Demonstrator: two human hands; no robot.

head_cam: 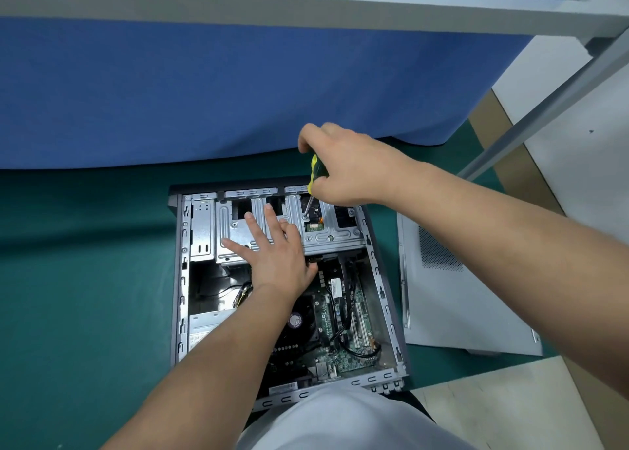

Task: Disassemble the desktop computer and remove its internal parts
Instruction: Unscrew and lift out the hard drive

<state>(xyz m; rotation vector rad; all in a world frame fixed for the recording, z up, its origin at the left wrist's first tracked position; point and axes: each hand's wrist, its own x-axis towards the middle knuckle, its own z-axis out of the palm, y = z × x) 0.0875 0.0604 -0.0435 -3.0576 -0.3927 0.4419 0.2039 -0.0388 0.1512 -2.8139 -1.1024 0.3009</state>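
A: With the side panel (469,279) already off and lying flat just beside the case on the right-hand side, how far along is the job?

B: Early, by the look of it. The desktop computer (282,286) lies open on its side on the green tabletop (85,262), and the inside looks fully stocked. Below the left wrist sit the motherboard (340,330), its black cables and the cooler fan; the power supply (204,327) sits by the left forearm.

A: And the hands?

B: The right hand (343,167) has its fingers clenched around the yellow-green handle of a screwdriver (313,173), whose tip meets a screw (305,216) on the drive cage (289,228), just beyond the left fingertips. The left hand (272,248) is released, fingers straight and spread, pressing flat on that cage to steady it.

A: So what remains?

B: Judging from this, nearly everything: the cage screws, the drives, then cables, board and supply. Only the panel is done.
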